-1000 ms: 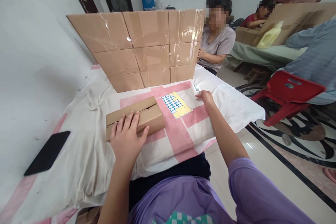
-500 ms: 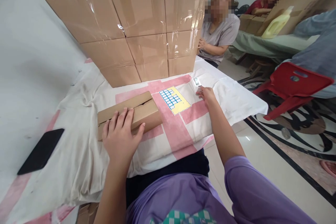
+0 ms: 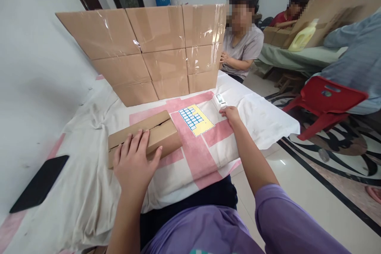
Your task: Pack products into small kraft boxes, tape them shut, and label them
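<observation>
My left hand [image 3: 133, 162] rests with spread fingers on top of a closed brown cardboard box [image 3: 162, 129], its thumb along the near side. A narrow gap shows along the box's top seam. To the right lies a yellow sheet [image 3: 205, 127] bearing rows of white, blue-edged stickers. Beyond it, my right hand [image 3: 232, 116] has its fingertips pinched at the near edge of a small white device [image 3: 220, 101] with a greyish window. What exactly this device is, I cannot make out.
A wall of taped cardboard boxes [image 3: 163, 47] stands at the table's back. A black tablet-like object [image 3: 40, 182] lies at left on the cloth [image 3: 89, 158]. Behind the boxes sits a person [image 3: 245, 43]. A red chair [image 3: 327, 99] stands right, near a yellow bottle [image 3: 303, 35].
The view has shifted slightly, so the table sits lower in it. The white device looks more tilted up at my right fingertips. My left hand stays on the box.
</observation>
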Available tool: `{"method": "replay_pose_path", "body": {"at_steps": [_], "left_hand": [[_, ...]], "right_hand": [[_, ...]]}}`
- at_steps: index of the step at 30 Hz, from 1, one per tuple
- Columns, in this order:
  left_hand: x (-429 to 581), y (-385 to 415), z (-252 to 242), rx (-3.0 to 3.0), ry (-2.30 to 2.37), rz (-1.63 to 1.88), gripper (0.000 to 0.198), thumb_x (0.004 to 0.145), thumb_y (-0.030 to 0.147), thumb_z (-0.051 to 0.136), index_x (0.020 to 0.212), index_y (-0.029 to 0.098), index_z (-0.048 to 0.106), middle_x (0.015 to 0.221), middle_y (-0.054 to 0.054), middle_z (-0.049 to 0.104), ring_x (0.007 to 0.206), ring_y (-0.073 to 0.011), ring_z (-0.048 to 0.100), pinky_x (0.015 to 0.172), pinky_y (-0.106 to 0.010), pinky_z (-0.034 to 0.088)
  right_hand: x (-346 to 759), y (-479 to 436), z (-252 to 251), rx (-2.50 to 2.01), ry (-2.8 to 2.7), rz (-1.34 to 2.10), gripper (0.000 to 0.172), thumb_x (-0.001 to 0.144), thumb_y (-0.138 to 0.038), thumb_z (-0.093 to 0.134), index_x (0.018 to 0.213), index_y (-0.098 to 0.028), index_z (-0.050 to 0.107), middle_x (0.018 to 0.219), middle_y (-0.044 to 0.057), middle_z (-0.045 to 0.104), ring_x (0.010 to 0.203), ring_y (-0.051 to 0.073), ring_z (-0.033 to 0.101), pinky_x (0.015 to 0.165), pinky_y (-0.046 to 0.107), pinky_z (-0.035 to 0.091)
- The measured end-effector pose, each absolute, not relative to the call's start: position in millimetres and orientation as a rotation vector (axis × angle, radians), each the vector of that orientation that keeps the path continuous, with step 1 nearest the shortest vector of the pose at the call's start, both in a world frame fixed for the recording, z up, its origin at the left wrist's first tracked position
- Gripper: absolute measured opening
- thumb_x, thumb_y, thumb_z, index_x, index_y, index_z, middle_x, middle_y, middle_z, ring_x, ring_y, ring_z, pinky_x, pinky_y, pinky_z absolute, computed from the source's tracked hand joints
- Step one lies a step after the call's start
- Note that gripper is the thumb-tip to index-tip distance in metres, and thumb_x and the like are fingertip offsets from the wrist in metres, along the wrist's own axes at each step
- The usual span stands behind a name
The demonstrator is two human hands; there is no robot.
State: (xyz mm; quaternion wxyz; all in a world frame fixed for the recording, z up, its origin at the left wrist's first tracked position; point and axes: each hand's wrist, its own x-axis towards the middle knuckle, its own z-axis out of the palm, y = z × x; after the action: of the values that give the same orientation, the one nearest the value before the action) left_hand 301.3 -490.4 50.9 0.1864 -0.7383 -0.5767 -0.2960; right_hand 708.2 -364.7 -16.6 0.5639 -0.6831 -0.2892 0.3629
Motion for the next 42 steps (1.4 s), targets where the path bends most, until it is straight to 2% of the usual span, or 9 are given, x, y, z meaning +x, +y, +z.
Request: {"method": "replay_pose_path", "body": {"at_steps": [4,7,10,18,26,32,37,39,42], "left_hand": [[301,-491,52,-2.075,-1.607,-0.825,0.058,0.093,0.049,0.056,0.144,0.020,0.054,0.145,-0.010,0.060,0.135,-0.0362,0.053,0.113,-0.050,0.034],[300,-492,51,-2.081,-1.594,-0.828,0.058,0.093,0.048,0.055,0.144,0.020,0.053,0.145,-0.010,0.060,0.135,-0.0364,0.053,0.113,-0.050,0.033],[300,-491,50,-2.084,-1.603,-0.845,0.058,0.093,0.046,0.057,0.145,0.022,0.052,0.146,-0.010,0.060,0.135,-0.0365,0.052,0.114,-0.051,0.033],[301,-492,54,-2.122,-1.666,-0.842,0.057,0.093,0.042,0.055,0.147,0.024,0.051,0.149,-0.009,0.057,0.138,-0.0358,0.050,0.116,-0.053,0.031],[301,-493,57,-2.159,-1.734,-0.807,0.054,0.094,0.044,0.053,0.145,0.026,0.054,0.153,-0.006,0.053,0.143,-0.0344,0.045,0.118,-0.053,0.030],[301,-493,56,-2.146,-1.752,-0.801,0.055,0.094,0.045,0.052,0.146,0.025,0.053,0.155,-0.004,0.051,0.144,-0.0333,0.044,0.118,-0.053,0.030],[302,-494,56,-2.158,-1.766,-0.814,0.055,0.094,0.045,0.053,0.146,0.027,0.052,0.155,-0.004,0.050,0.146,-0.0324,0.042,0.119,-0.052,0.029],[301,-494,57,-2.163,-1.776,-0.826,0.055,0.093,0.044,0.053,0.145,0.026,0.053,0.155,-0.004,0.050,0.146,-0.0326,0.042,0.120,-0.052,0.029],[302,-493,57,-2.168,-1.786,-0.857,0.060,0.093,0.044,0.054,0.149,0.023,0.048,0.153,-0.007,0.052,0.146,-0.0325,0.042,0.121,-0.052,0.028]], "right_hand": [[699,-371,-14,-1.642,-0.723,0.748,0.027,0.099,-0.036,0.063,0.115,-0.014,0.064,0.107,0.006,0.068,0.087,0.016,0.067,0.077,0.034,0.059],[689,-384,1,-1.617,-0.758,0.651,0.022,0.095,-0.034,0.065,0.087,-0.013,0.065,0.082,0.001,0.065,0.068,0.012,0.061,0.064,0.027,0.052],[667,-403,23,-1.526,-0.824,0.570,0.026,0.087,-0.032,0.066,0.069,-0.018,0.057,0.073,0.000,0.062,0.067,0.014,0.056,0.062,0.025,0.045],[542,-434,82,-1.132,-1.258,0.922,0.022,0.075,-0.041,0.070,0.082,-0.021,0.065,0.076,0.002,0.069,0.070,0.016,0.061,0.066,0.027,0.046],[463,-429,111,-0.834,-1.499,1.206,0.014,0.074,-0.027,0.067,0.084,-0.019,0.062,0.077,-0.001,0.066,0.074,0.015,0.066,0.069,0.026,0.045],[449,-428,114,-1.045,-1.605,1.128,0.009,0.072,-0.018,0.053,0.081,-0.022,0.052,0.059,-0.008,0.051,0.055,0.011,0.050,0.056,0.024,0.037],[445,-429,123,-1.145,-1.718,1.095,0.008,0.069,-0.014,0.056,0.073,-0.020,0.055,0.055,-0.007,0.049,0.052,0.010,0.043,0.052,0.025,0.030],[444,-430,126,-1.177,-1.750,1.085,0.013,0.070,-0.014,0.058,0.082,-0.018,0.061,0.055,-0.007,0.051,0.053,0.011,0.045,0.053,0.026,0.031],[444,-431,128,-1.217,-1.784,1.148,0.056,0.074,-0.015,0.059,0.129,-0.016,0.060,0.056,-0.008,0.056,0.054,0.014,0.051,0.055,0.027,0.035]]}}
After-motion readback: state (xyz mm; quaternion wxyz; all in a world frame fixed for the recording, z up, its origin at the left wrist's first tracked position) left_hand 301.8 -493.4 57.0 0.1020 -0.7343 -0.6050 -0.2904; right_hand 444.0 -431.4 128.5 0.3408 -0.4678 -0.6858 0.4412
